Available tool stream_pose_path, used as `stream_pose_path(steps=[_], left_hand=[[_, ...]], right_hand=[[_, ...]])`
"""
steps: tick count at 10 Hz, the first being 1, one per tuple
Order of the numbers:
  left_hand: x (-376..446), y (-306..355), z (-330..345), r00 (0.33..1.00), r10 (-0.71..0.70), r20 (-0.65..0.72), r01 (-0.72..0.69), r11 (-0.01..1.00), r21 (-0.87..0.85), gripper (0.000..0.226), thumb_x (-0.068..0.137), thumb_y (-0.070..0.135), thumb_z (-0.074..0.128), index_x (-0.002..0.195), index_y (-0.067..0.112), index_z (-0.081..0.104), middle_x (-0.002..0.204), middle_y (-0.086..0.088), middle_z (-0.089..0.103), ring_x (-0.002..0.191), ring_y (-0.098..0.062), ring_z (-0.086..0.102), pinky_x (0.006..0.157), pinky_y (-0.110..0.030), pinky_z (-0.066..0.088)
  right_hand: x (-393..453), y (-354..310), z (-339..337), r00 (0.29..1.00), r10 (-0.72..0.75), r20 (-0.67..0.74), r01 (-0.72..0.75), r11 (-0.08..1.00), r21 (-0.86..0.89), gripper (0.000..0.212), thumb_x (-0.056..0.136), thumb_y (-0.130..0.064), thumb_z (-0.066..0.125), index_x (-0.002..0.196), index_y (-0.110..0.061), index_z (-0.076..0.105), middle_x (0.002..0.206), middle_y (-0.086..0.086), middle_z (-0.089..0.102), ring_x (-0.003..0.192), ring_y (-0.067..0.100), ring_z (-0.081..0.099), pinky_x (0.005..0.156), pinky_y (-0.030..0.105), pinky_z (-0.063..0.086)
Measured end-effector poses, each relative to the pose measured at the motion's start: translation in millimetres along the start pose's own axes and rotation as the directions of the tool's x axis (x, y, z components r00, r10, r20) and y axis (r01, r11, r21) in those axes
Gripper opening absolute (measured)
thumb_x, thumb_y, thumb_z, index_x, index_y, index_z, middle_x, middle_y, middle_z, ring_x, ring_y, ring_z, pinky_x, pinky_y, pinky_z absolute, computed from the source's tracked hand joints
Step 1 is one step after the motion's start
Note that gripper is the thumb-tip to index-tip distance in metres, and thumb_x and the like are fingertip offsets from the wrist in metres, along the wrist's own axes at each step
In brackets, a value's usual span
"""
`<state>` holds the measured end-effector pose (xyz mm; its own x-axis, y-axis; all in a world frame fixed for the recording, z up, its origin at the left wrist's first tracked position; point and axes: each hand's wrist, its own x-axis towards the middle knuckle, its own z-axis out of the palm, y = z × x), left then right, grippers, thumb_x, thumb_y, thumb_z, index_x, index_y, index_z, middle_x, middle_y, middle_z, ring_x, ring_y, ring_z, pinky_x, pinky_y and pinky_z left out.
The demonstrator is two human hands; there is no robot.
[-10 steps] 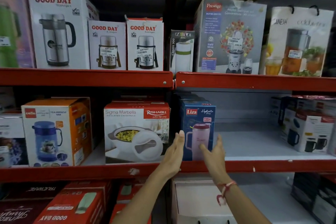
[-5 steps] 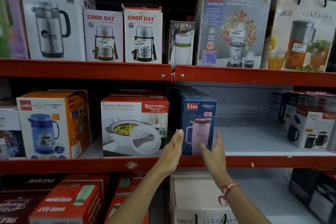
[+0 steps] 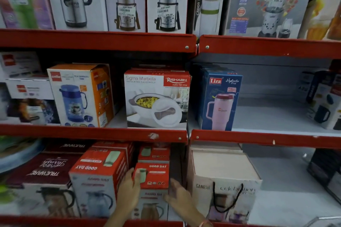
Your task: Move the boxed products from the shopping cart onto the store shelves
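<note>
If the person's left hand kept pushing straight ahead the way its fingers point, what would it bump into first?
The left hand already lies against the left side of the small red-topped Good Day box on the bottom shelf. Going straight on, it would probably slide along that side toward the smaller red box behind, though depth is hard to judge.

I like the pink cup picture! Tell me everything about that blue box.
The blue box is tall cardboard, standing upright at the front left end of the middle shelf. It shows a pink handled tumbler with a dark red lid, a red "Liza" label and "Hydrate Pro". More blue boxes stand behind. Neither hand touches it.
</note>
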<state>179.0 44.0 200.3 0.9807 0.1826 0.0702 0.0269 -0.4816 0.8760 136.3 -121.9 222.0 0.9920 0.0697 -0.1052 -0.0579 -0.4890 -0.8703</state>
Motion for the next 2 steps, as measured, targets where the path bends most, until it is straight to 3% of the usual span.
stream_pose_path(steps=[1,2], left_hand=[[-1.3,-12.5,-5.4,0.992,-0.061,0.114,0.065,0.998,-0.026,0.075,0.082,0.069,0.025,0.137,0.02,0.039,0.12,-0.007,0.062,0.111,-0.025,0.059,0.101,-0.042,0.046],[-0.8,-8.8,-7.7,0.985,-0.052,0.163,0.057,0.998,-0.028,0.061,0.091,0.056,0.027,0.139,0.018,0.033,0.121,-0.006,0.059,0.11,-0.022,0.057,0.098,-0.035,0.045]], right_hand=[[-3.9,1.5,8.3,0.998,0.052,0.029,-0.051,0.998,-0.026,0.06,0.086,-0.028,0.065,0.139,-0.027,0.037,0.11,-0.015,0.055,0.105,-0.003,0.045,0.093,0.008,0.035],[-4.3,-3.6,9.3,0.998,0.05,-0.022,-0.051,0.998,-0.041,0.065,0.085,-0.032,0.065,0.141,-0.022,0.034,0.129,-0.007,0.058,0.118,0.005,0.051,0.105,0.02,0.036]])
